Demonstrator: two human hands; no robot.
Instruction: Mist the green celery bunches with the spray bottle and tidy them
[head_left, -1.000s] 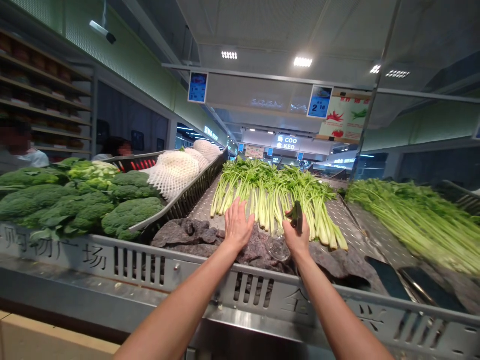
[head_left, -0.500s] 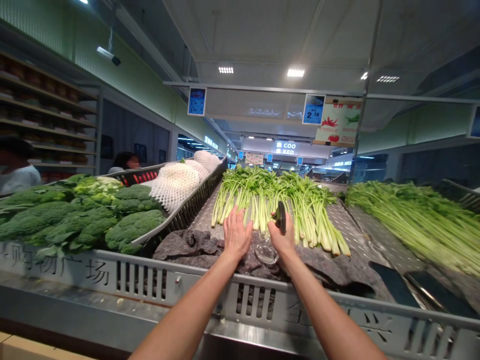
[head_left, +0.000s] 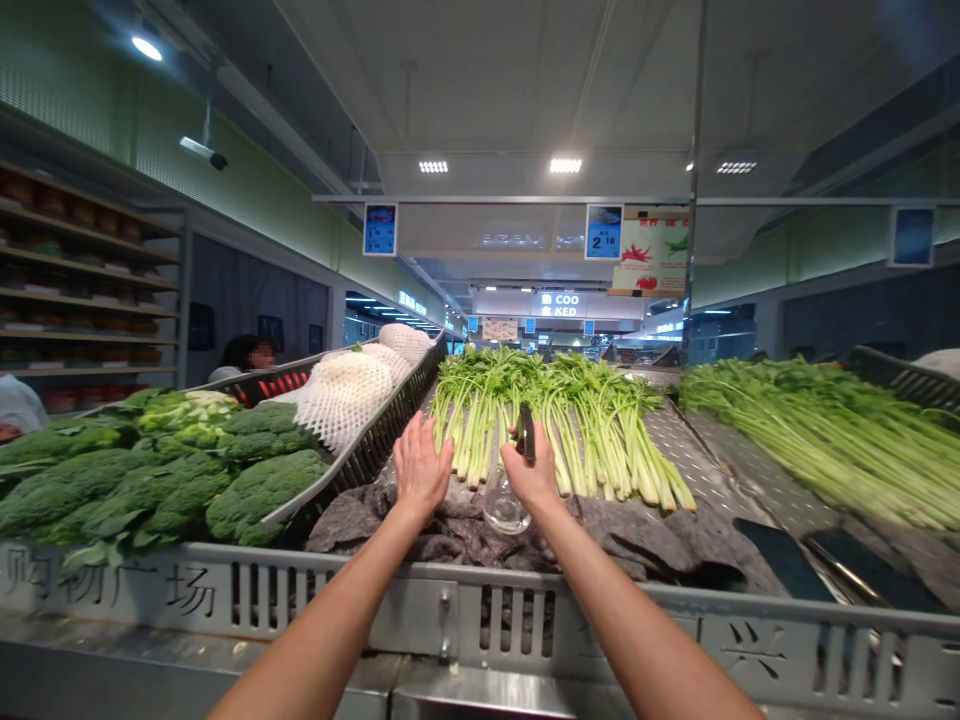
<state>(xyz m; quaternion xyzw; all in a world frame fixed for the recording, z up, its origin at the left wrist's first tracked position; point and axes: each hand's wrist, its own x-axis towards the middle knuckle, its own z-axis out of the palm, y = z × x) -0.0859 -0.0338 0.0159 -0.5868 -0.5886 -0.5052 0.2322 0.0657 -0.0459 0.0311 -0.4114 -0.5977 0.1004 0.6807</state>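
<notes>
Head view, right hand (head_left: 531, 470) fingers gripping spray bottle (head_left: 507, 500), left hand (head_left: 421, 468) open, sign (head_left: 561, 304) "COOKED"

Even, fairly bright light falls from recessed ceiling panels (head_left: 565, 165) and a spot lamp (head_left: 146, 47) at upper left, leaving only soft shadows under the vegetables. The wide lens bends the front rail (head_left: 480, 600) and stretches the edges. The shelves (head_left: 82, 290) at left look dim and soft, possibly out of focus. Distant signs (head_left: 566, 304) glow, slightly overexposed.
</notes>
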